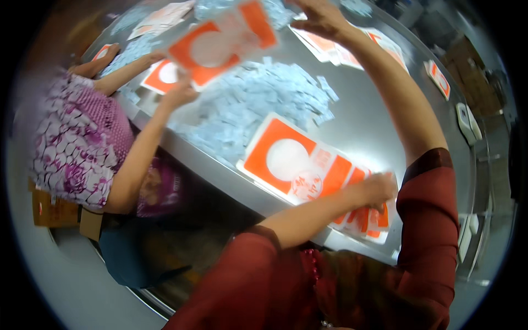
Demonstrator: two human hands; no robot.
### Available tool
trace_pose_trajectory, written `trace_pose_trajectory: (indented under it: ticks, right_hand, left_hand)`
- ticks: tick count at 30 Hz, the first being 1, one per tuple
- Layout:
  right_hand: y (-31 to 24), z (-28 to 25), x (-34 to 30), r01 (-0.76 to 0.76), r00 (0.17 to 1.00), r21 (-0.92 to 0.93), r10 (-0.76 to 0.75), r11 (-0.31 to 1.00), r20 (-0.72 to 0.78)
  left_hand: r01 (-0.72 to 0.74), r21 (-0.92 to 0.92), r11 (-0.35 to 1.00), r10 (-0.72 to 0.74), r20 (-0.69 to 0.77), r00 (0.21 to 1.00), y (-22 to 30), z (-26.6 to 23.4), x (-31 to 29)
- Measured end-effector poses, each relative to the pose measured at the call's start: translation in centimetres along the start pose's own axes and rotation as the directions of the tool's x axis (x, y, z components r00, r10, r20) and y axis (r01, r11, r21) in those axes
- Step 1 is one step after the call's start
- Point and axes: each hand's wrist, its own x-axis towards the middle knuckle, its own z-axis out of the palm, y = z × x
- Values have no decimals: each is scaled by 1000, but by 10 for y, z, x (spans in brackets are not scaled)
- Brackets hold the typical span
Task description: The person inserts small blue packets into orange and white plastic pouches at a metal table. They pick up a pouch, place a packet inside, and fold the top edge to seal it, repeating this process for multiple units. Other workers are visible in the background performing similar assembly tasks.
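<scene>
Head view: the left hand point(377, 190) curls over the right end of fanned orange-and-white pouches point(286, 159) along the worktop's point(368, 129) near edge; whether its grip pinches one, I cannot tell. The right hand point(323, 21), grip loose and fingers apart, hovers toward the far edge, near more pouches point(346, 58). Pale blue packets point(258, 96) lie heaped beside the fanned ones.

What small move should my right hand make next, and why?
Probably draw your right hand back toward the fanned orange-and-white packets. It is stretched far over the metal table, looks open and shows no packet in it, while your left hand is curled at the fan's right end.
</scene>
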Motion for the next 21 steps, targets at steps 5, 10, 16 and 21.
trace_pose_trajectory:
  ticks: [5, 10, 16, 21]
  right_hand:
    - [34, -64, -108, -304, 952, 18, 305, 952, -29]
    - [36, -107, -282, -623, 744, 151, 641, 767, -186]
    - [-85, -111, -387, -919, 366, 259, 887, 297, 282]
    - [-113, -75, -428, -858, 452, -114, 843, 500, 293]
  left_hand:
    - [-110, 110, 988, 109, 16, 994, -3, -11, -7]
    - [-106, 137, 985, 93, 104, 990, 0, -26, -12]
    - [-180, -26, 983, 180, -25, 983, -1, -31, -31]
    - [-300, 57, 952, 301, -11, 954, 21, -50, -33]
